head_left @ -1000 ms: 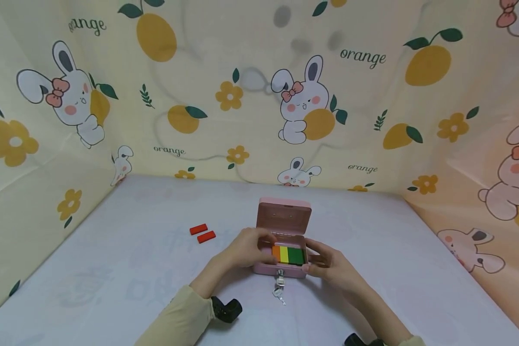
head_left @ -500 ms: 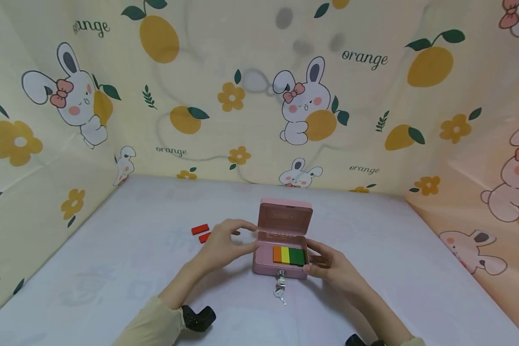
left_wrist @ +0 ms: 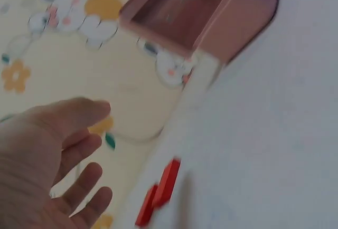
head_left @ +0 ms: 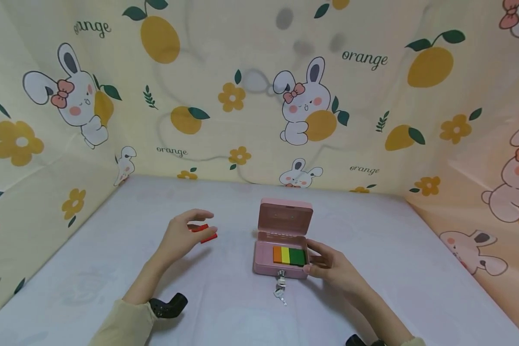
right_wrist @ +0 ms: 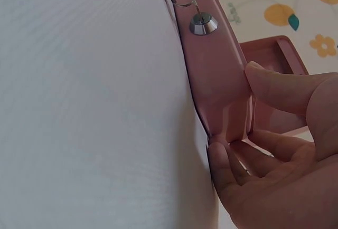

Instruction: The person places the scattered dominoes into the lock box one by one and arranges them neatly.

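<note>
A small pink cash box (head_left: 265,270) stands with its lid (head_left: 285,218) raised. Inside lie an orange block (head_left: 277,254), a yellow block (head_left: 285,255) and green blocks (head_left: 297,257) side by side. My right hand (head_left: 337,269) holds the box's right side; in the right wrist view its thumb lies on the upper edge and the fingers curl round the end wall. Over to the left, my left hand (head_left: 177,238) hovers by two red blocks (head_left: 209,238), thumb and fingers spread. The left wrist view shows a gap between the hand (left_wrist: 42,155) and the red blocks (left_wrist: 167,181).
Keys (head_left: 279,294) on a ring hang from the lock (right_wrist: 203,24) at the box's front. A white cloth (head_left: 238,302) covers the table. Behind it rises a printed curtain (head_left: 259,125) with rabbits and oranges. A black wrist device (head_left: 168,306) sits at the left cuff.
My left hand has left the box and moved left to the red blocks, nothing visible in it. The right hand stays on the box.
</note>
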{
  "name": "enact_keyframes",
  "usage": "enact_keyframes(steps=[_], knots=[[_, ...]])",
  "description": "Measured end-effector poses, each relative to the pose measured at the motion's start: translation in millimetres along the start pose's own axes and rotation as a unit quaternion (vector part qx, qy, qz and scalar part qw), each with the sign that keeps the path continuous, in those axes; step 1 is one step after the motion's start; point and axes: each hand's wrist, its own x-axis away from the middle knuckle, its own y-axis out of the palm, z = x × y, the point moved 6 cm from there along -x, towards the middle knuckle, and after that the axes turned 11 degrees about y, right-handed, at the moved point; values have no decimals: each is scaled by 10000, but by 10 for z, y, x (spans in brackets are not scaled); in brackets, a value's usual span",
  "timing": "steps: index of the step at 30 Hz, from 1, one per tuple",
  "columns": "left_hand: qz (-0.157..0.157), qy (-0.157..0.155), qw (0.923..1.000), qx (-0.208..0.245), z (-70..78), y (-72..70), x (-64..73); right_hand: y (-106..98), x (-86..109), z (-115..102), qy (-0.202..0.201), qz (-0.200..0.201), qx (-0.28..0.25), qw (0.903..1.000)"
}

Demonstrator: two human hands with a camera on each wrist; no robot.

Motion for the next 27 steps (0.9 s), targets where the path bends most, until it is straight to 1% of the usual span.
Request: enact_keyframes(steps=[4, 7, 9, 12, 15, 17, 23, 27], knots=[[63, -188, 9996, -209, -175, -155, 24, 0, 3, -6, 35, 7, 25, 10000], [2, -304, 9992, -260, -276, -205, 43, -1, 4, -8, 68, 30, 49, 10000], [-133, -478, 9984, -290, -336, -205, 63, -2, 2, -6, 86, 45, 57, 9999], [-374, -762, 9959, -301, -406, -170, 91, -5, -2, 0, 108, 57, 66, 9999], [-529, -927, 9938, -321, -450, -120, 103, -10, -8, 5, 117, 60, 73, 9999], [-537, -975, 9932, -335, -467, -97, 104, -12, -11, 9, 119, 61, 84, 9999], [-499, -964, 9934, -366, -475, -72, 108, -10, -6, 6, 91, 51, 54, 9999], [-504, -814, 9939, -548, -458, -77, 101, 1, 0, 4, 97, 49, 34, 9999]])
